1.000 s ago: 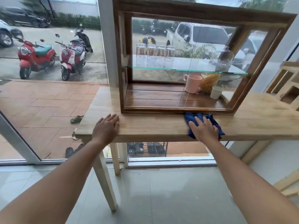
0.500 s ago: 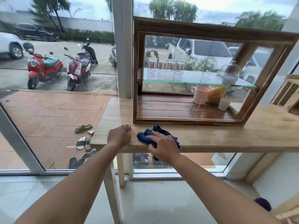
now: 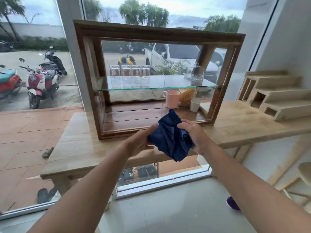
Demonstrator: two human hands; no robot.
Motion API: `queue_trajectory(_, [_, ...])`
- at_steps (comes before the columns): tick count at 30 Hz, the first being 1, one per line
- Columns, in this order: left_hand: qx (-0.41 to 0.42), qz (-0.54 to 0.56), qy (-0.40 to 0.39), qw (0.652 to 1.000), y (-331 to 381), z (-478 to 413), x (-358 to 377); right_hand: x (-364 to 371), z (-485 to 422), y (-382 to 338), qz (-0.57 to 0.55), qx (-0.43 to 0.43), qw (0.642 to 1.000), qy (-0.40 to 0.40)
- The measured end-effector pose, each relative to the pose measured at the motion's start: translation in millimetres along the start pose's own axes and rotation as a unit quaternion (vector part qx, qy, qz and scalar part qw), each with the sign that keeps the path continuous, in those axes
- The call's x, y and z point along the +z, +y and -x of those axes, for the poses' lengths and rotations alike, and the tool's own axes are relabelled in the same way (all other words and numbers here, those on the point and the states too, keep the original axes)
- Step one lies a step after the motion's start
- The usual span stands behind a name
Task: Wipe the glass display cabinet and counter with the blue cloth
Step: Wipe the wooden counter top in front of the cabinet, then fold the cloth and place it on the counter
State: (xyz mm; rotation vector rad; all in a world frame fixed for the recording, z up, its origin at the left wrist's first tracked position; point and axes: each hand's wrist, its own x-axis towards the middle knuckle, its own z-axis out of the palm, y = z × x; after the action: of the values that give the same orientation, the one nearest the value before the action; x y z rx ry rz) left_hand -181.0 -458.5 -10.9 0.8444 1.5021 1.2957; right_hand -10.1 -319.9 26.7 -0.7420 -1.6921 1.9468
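Your cloth (image 3: 170,140) is dark navy blue. The cabinet (image 3: 151,33) frame is reddish-brown wood, the desk (image 3: 79,145) pale grained wood. Inside, the mug (image 3: 172,99) is pink, the cup (image 3: 195,105) white.

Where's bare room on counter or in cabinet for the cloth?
Free: counter left of the cabinet, and between it and the stepped stand; cabinet floor left of the pink mug. Crowded: floor's right end, mug to white cup.
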Motion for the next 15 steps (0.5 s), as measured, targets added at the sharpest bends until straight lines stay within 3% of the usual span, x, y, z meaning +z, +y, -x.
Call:
queue_trajectory(5, [0.029,0.019,0.019,0.999,23.4,-47.7,56.4,-74.2,-10.7,-14.0,-0.072,0.066,0.995,-0.036])
queue_trajectory(8, [0.018,0.031,0.031,0.999,40.4,-85.5,94.4,-123.1,-19.1,-18.0,-0.058,0.054,0.996,-0.045])
queue_trajectory(11, [-0.003,0.033,0.08,0.996,55.6,-124.5,137.6,-168.2,-31.5,-22.1,0.012,0.023,0.999,0.04])
queue_trajectory(15, [0.022,0.026,0.122,0.992,68.2,-166.4,193.6,-223.1,-45.2,-32.6,0.014,0.002,0.992,0.122])
